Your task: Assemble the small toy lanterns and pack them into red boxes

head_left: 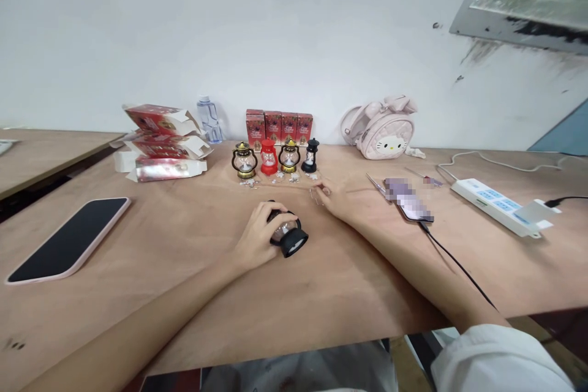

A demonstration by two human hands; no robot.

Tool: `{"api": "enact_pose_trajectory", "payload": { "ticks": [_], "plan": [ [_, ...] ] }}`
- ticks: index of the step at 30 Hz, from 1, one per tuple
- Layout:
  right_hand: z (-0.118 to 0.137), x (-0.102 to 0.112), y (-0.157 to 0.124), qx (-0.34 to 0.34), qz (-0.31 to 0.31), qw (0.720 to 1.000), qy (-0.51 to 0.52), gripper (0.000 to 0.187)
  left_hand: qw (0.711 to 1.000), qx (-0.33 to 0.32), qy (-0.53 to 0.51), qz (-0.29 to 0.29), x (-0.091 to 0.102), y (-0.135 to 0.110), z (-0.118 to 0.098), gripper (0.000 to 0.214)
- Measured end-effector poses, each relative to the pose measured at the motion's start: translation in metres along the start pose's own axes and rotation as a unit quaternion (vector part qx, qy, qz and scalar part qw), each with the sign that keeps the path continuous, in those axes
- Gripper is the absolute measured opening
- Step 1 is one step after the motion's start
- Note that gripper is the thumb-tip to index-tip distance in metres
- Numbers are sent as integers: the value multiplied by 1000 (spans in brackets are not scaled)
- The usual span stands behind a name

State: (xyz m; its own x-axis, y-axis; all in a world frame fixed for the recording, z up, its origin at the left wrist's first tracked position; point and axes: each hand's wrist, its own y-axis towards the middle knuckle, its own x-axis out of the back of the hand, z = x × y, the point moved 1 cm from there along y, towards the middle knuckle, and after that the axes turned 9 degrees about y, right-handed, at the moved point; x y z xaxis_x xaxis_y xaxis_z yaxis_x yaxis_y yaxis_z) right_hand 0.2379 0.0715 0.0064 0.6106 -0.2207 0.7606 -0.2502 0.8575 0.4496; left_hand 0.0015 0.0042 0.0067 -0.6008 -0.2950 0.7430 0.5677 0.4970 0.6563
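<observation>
My left hand (pixel 260 236) is wrapped round a small black lantern (pixel 288 236) with a clear globe. The lantern is tipped, its round base facing me. My right hand (pixel 334 197) is at the table just beyond it, thumb and fingers curled together by a thin silvery thing too fine to name. Beyond my hands stands a row of small lanterns: a black and gold one (pixel 244 162), a red one (pixel 269 158), another black and gold one (pixel 289 157) and a black one (pixel 311 158). Small whitish and silvery pieces (pixel 248 183) lie in front of them.
Red boxes (pixel 280 128) stand behind the lanterns; opened boxes (pixel 169 168) are stacked left, by a water bottle (pixel 209 119). A phone (pixel 68 242) lies at left. At right are a pink bag (pixel 388 133), a cabled phone (pixel 408 201) and a power strip (pixel 496 203).
</observation>
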Motion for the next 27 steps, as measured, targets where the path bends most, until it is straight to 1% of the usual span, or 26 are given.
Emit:
{"api": "enact_pose_trajectory", "payload": {
  "ticks": [4, 6, 7, 9, 11, 13, 15, 18, 27],
  "plan": [
    [17, -7, -20, -14, -32, 999, -10, 29, 998, 34, -37, -28, 0, 2, 3, 36],
    [27, -10, -26, 3, -44, 999, -15, 29, 997, 48, -45, -39, 0, 3, 4, 35],
    [32, -11, -29, 30, -57, 998, -6, 28, 997, 54, -46, -41, 0, 3, 5, 35],
    [40, -12, -33, 117, -100, 987, 42, 23, 996, 65, -49, -41, 0, 3, 5, 36],
    [46, -13, -37, 197, -154, 963, 102, 18, 994, 80, -57, -42, -1, 4, 6, 38],
    [51, -14, -41, 234, -193, 943, 134, 16, 992, 102, -68, -44, -1, 4, 8, 38],
    [54, -15, -43, 241, -212, 936, 146, 16, 988, 126, -79, -47, -2, 4, 10, 38],
    [57, -16, -47, 231, -220, 936, 152, 15, 983, 148, -90, -54, -2, 5, 12, 39],
    [60, -19, -50, 211, -219, 939, 158, 13, 985, 142, -85, -46, -1, 4, 11, 37]
  ]
}}
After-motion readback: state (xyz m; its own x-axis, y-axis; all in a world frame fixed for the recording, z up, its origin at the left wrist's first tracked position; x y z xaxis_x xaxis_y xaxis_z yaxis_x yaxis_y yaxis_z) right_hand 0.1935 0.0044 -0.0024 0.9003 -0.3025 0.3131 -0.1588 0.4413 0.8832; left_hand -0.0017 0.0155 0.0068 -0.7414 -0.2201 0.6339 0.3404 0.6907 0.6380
